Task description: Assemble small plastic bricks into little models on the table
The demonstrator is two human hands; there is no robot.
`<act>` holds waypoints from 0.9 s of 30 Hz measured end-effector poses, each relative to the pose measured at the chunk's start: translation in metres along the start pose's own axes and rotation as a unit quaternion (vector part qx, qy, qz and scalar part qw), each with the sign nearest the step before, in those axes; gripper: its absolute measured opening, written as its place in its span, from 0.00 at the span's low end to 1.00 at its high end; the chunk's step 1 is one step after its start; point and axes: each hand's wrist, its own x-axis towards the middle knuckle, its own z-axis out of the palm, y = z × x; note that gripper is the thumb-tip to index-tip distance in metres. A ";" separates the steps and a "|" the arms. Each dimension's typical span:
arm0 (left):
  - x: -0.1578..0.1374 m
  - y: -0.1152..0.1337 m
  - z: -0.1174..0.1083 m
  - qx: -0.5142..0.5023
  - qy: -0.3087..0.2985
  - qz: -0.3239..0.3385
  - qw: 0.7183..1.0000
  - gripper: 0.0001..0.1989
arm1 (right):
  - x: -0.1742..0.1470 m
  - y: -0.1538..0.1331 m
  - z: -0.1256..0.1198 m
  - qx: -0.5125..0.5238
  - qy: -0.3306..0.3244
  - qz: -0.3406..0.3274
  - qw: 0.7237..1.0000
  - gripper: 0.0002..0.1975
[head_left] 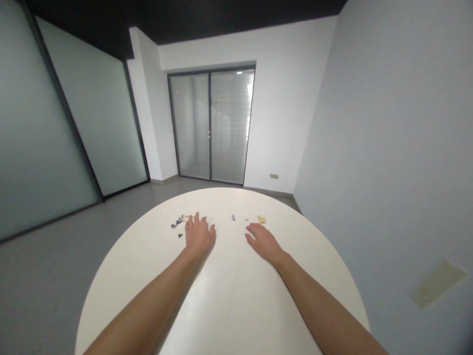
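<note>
My left hand (pixel 198 233) lies palm down over the table with its fingers spread, nothing visible in it. Just left of its fingertips is a loose group of small dark, grey and yellow pieces (pixel 179 222); a little dark piece (pixel 180 235) sits apart, nearer me. My right hand (pixel 263 240) is also palm down, fingers slightly bent and thumb apart. Beyond its fingertips lie a flat yellow piece (pixel 261 219) and a tiny pale piece (pixel 247 219). Between the two hands, a small grey block (pixel 233 217) rests farther back. The pieces are too small to name exactly.
Both arms reach across a round white table (pixel 236 305). A white wall (pixel 388 148) runs along the right side. Frosted glass panels (pixel 88 113) stand at the left, and a glazed door with blinds (pixel 229 128) is at the back.
</note>
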 end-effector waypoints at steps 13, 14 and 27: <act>-0.003 0.002 0.005 0.004 -0.052 -0.029 0.998 0.28 | 0.002 0.002 0.005 0.000 0.000 0.006 1.000 0.16; -0.003 0.003 0.004 -0.001 -0.055 -0.015 0.998 0.28 | 0.002 0.002 0.005 0.002 0.001 0.003 1.000 0.15; -0.012 0.024 -0.006 -0.212 -0.144 0.295 0.920 0.16 | 0.002 0.002 0.006 0.018 0.028 -0.025 0.999 0.12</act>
